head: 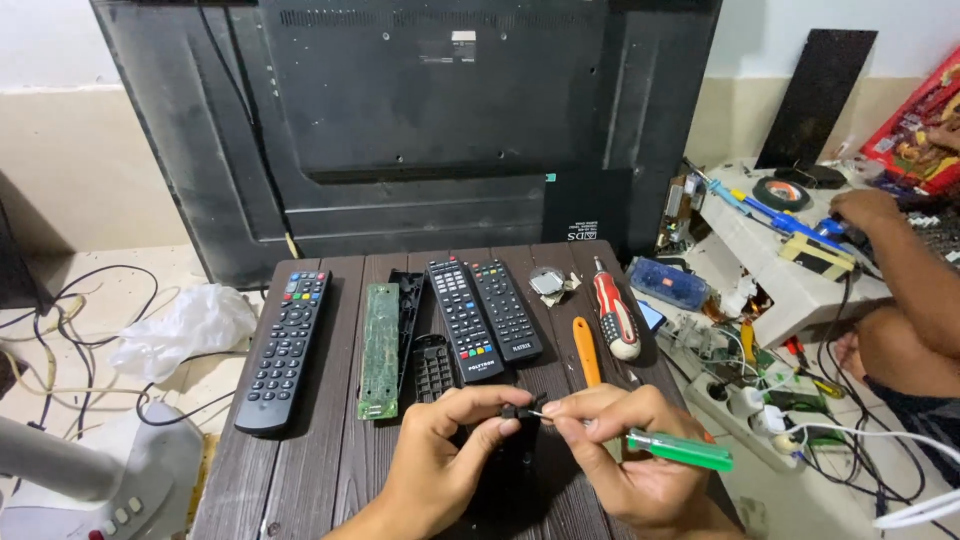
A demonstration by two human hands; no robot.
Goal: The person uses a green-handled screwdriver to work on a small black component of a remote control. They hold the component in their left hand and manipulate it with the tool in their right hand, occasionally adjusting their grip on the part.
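Observation:
My left hand (445, 450) pinches a small black part (515, 411) between thumb and fingers, over the near edge of a dark wooden table (330, 455). My right hand (625, 455) holds a green-handled screwdriver (682, 449), its thin metal tip touching the black part. Behind my hands lie a long black remote (284, 349), a green circuit board (379, 348), a black remote shell (407, 300), a rubber keypad (433, 368) and two more black remotes (463, 319) (507, 309).
An orange pry tool (586, 350) and a red-and-white screwdriver (614, 318) lie on the table's right. A large black television back (420, 110) stands behind. Another person's arm (915, 265) reaches over a cluttered white box (790, 290) at right. Cables, a white plastic bag (185, 325) and a fan base (110, 480) are at left.

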